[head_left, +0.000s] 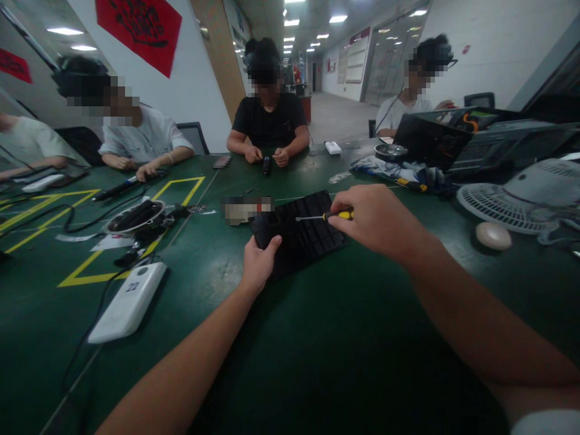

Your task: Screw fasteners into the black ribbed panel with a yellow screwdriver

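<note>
A flat black panel with raised rectangular sections (pixel 303 232) lies on the green table in front of me. My left hand (pixel 260 260) grips its near left corner, thumb on top and the other fingers mostly hidden. In my right hand (pixel 376 217) is a screwdriver (pixel 312 217) with a yellow and black handle. Its metal shaft points left over the panel; whether the tip touches the surface I cannot tell. Just behind the panel sits a beige and red item (pixel 244 211), partly blurred out.
A white power bank marked 22 (pixel 129 302) lies at left, its cable trailing. Beyond it stands a metal bowl (pixel 136 217) of dark parts. At right are a fan (pixel 521 193), a pale rounded object (pixel 493 235) and a black case (pixel 426 142). Several people sit around the table.
</note>
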Demonstrator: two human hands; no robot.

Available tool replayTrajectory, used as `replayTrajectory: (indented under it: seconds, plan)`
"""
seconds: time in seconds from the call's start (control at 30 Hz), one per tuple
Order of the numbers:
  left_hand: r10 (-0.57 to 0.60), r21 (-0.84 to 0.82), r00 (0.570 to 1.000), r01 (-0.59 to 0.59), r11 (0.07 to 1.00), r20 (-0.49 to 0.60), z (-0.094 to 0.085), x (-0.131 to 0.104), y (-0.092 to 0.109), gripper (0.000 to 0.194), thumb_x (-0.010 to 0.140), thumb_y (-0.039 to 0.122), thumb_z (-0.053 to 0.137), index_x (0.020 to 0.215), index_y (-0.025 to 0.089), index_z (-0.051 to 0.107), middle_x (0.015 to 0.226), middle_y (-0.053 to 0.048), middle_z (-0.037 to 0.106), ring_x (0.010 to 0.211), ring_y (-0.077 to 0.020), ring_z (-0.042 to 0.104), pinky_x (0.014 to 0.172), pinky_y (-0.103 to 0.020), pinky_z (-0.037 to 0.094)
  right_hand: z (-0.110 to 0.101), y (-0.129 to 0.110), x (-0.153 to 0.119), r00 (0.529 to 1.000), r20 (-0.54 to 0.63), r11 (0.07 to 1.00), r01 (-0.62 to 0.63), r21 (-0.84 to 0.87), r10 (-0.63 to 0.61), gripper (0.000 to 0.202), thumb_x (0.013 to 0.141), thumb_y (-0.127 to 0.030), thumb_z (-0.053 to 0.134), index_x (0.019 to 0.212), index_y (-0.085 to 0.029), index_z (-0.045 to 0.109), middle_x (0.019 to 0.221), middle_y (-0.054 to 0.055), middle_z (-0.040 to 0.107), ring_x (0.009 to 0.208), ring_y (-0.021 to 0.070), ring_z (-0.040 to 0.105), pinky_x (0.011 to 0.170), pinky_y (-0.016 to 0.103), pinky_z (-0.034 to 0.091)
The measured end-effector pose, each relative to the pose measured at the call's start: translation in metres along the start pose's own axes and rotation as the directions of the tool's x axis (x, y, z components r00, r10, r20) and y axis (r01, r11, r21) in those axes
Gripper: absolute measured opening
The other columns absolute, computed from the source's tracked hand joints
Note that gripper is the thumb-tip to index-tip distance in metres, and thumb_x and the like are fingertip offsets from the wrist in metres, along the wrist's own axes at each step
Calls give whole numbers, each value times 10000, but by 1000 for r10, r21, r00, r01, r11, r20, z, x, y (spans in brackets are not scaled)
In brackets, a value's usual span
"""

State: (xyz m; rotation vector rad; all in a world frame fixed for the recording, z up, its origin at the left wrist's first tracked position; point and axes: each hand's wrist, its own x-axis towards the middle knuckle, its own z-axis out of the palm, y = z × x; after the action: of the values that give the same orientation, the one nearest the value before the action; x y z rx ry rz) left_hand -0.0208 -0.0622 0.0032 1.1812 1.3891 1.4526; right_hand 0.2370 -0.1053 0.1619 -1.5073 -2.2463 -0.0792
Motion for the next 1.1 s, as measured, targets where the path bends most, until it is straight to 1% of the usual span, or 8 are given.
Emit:
replayTrajectory:
  seconds: [0.1,0.2,0.27,0.43,0.67,0.83,0.97,1.1]
  plan:
    - [4,-16,1000,-4,1000,-1,-1,2,-2,521,736,461,934,1126,155,775,1103,-131,821,1080,-329,770,1051,-508,601,1,-3,-1,999,-33,1000,-17,-6,17,140,879,-210,763,978,-172,855,1008,115,758,882,257,662,769,371,440]
    - [-2,-36,1000,2,999,1,-2,3,-4,533,726,458,946,1129,156,774,1075,-125,822,1082,-333,771,1040,-504,607,2,-3,-3,999,-40,1000,-10,9,10,195,839,-130,732,990,-181,844,1057,112,722,880,242,638,767,360,442]
    - [-4,-33,1000,4,999,2,-2,4,-5,530,730,456,943,1130,153,773,1065,-123,820,1078,-334,771,1045,-511,604,3,-2,-3,999,-34,1000,-7,7,7,231,835,-112,718,1027,-178,828,1037,106,708,871,237,623,767,358,431]
    - [0,-21,1000,0,1000,12,-2,4,-6,512,742,455,929,1128,157,772,1085,-126,819,1063,-329,775,1056,-527,598,4,1,-3,999,-36,1000,-25,-18,25,182,865,-171,716,1022,-181,808,969,94,690,843,240,604,736,367,393]
    - [-13,-21,1000,13,1000,6,-1,4,-5,487,736,441,930,1102,162,771,1037,-111,816,1013,-314,778,1026,-512,607,3,1,-5,996,-69,995,-61,-74,55,169,903,-236,704,1006,-188,829,1033,121,703,880,269,634,724,378,403]
    - [-19,-17,1000,19,1000,1,-1,3,-3,472,725,416,938,1088,164,771,1018,-101,822,990,-303,778,1004,-491,618,2,1,-4,998,-46,995,-40,-93,35,197,943,-262,688,1072,-204,826,1016,116,738,886,274,654,741,379,418]
    - [-18,-30,999,19,999,28,0,3,-2,423,746,394,920,1069,167,768,1032,-104,822,994,-294,776,1017,-488,614,1,2,-3,999,-21,996,-33,-84,31,226,995,-313,653,1057,-212,846,984,116,771,879,278,672,760,390,430]
    - [-22,-32,999,23,999,31,0,2,-2,412,754,380,918,1073,168,765,1061,-113,819,1007,-298,776,1029,-495,611,1,4,-1,1000,-20,997,-18,-73,17,205,962,-292,683,1036,-196,848,971,111,779,875,273,678,768,389,444]
